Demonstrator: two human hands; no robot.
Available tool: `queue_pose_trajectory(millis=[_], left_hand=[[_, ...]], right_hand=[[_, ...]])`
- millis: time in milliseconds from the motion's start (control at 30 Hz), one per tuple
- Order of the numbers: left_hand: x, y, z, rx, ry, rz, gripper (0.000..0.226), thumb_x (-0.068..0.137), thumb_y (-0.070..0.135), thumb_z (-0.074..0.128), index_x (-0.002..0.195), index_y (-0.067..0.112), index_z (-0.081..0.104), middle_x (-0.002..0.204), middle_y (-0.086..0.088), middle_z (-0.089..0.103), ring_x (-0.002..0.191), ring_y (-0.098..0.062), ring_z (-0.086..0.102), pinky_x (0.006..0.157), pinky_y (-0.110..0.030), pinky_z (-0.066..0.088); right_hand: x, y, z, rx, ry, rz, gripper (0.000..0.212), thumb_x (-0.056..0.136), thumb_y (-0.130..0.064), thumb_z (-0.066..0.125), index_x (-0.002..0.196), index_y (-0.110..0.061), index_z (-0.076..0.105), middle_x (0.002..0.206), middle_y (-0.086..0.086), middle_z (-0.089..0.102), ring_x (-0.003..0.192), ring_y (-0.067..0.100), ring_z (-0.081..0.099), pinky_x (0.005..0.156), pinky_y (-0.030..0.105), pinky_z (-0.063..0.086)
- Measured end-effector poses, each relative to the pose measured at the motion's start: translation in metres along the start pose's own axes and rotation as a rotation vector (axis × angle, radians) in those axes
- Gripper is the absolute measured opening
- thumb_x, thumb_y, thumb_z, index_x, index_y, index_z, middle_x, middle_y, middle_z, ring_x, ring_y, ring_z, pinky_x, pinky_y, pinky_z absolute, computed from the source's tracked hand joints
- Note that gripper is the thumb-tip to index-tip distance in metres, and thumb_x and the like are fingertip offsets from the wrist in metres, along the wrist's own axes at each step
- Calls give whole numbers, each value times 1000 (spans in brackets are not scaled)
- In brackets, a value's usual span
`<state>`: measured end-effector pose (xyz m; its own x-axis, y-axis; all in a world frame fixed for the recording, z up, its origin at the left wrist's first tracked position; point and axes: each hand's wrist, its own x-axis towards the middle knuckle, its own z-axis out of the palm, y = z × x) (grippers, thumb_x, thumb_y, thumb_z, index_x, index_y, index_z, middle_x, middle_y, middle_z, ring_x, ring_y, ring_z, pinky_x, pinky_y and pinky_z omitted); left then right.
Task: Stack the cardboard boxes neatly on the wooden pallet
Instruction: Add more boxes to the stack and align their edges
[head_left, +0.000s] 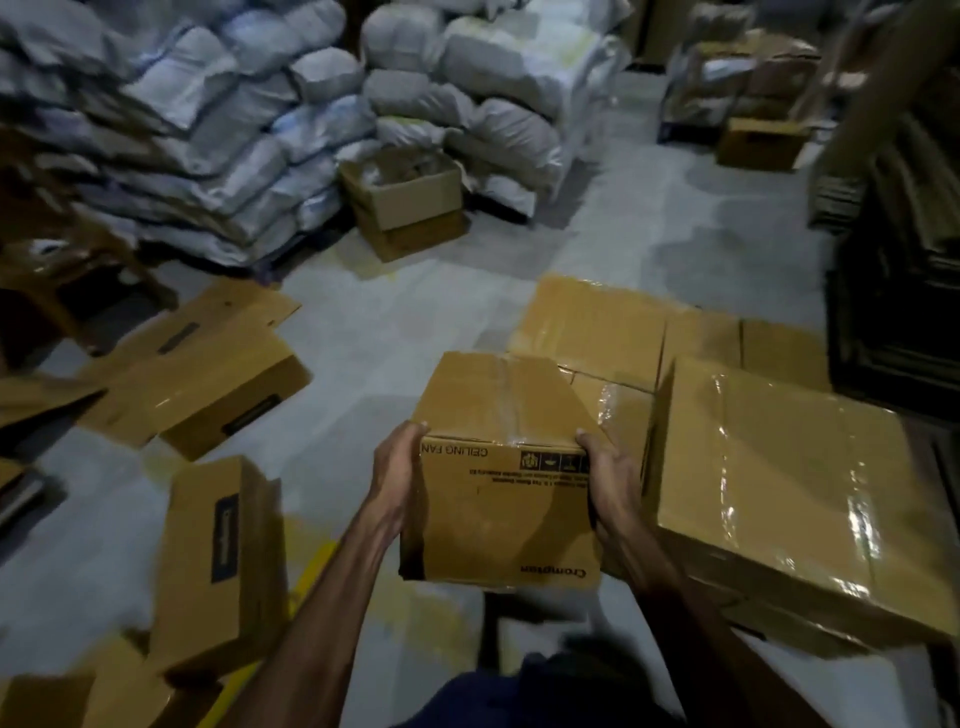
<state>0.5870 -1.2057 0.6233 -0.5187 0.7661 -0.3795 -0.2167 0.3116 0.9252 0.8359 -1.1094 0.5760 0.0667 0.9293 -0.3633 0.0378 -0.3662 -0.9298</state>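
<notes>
Head view looks down past a dark-clothed lap at two bare forearms reaching forward. Both hands are clamped on a small carton (501, 467) printed upside-down with "CEILING FAN": the left hand (397, 470) presses its left side with fingers curled over the top edge, the right hand (610, 480) presses its right side the same way. Held clear of the floor (363, 364) and tipped slightly away, this taped box sits in the middle of the view, just left of the stack.

Right beside it lies a large taped box (779, 493), its top glossy with clear tape, resting on more cardboard beneath. Just beyond the carried carton, a row of flat-topped boxes (649, 332) runs toward the far right. I cannot see any pallet wood under them, so whether this group sits on the pallet is a guess — it looks the likely place.

On the near left stands an upright box with a dark label (221, 556), and farther left lie loose boxes (208, 384), some tipped and part open, scattered on the floor. An open carton (408, 200) sits farther off, in front of heaped grey sacks (234, 130) along the far wall.

The step in hand seems to be carrying one box to the stack. The next move calls for swinging it right and forward, squaring its edges with the neighbours, then lowering it flat before letting go — a tilted set-down would leave the pile uneven.
</notes>
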Motion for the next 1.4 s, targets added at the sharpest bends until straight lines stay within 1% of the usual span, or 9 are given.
queue_pose_trajectory(millis=[367,500,767,967,1067,1167,1267,1333,1400], left_hand=[[30,-11,41,92,-281,-53,58,100,50,53,112,-5,69,94,-16,75,85,-29,71,81,-42,55],[38,-8,73,136,-339,-65,73,86,63,56,112,-5,68,102,-23,75,91,-32,72,91,-49,56],[65,1,143,152,-369,-104,46,102,52,47,106,10,66,86,-14,69,74,-26,68,79,-42,55],[93,-9,178,152,-340,-190,63,79,66,54,114,15,65,94,-20,71,83,-33,68,86,-50,54],[107,-11,192,169,-325,-239,77,84,59,57,147,14,55,112,-23,75,95,-40,72,87,-52,58],[115,-3,208,197,-304,-192,34,101,32,45,127,29,66,109,-9,78,95,-29,72,84,-42,57],[139,-3,222,220,-327,-197,43,96,26,48,137,30,61,126,-4,74,112,-24,67,98,-46,54],[159,-5,227,233,-364,-215,42,97,17,46,133,32,60,122,-1,73,106,-21,67,89,-42,54],[181,-9,232,265,-393,-225,46,96,8,43,131,32,60,109,0,75,96,-19,67,76,-37,51]], right_hand=[[-18,11,-44,65,206,65,111,49,-88,76,145,-36,57,132,2,70,118,25,68,103,58,54],[1,22,-70,86,250,65,101,58,-84,75,145,-36,56,134,3,69,120,26,67,104,58,53],[49,-16,-102,82,262,60,112,55,-75,69,154,-25,48,143,9,63,123,28,64,108,55,50],[97,-27,-122,16,233,77,66,97,-33,69,157,-16,45,156,9,51,132,29,57,112,52,48],[118,-29,-128,-4,208,105,65,97,-29,69,156,-17,45,156,10,51,132,31,57,110,53,50],[136,-28,-130,-26,209,99,74,87,-35,70,155,-17,47,154,9,51,136,30,52,112,56,47],[156,-22,-128,-32,204,130,68,93,-26,67,157,-17,43,152,5,51,127,23,55,99,43,53],[169,-14,-124,-21,215,133,60,99,-16,62,156,-18,44,143,2,52,112,14,57,82,28,51],[181,-9,-118,-20,263,143,56,100,-10,60,154,-18,47,139,0,53,114,17,57,86,29,52]])
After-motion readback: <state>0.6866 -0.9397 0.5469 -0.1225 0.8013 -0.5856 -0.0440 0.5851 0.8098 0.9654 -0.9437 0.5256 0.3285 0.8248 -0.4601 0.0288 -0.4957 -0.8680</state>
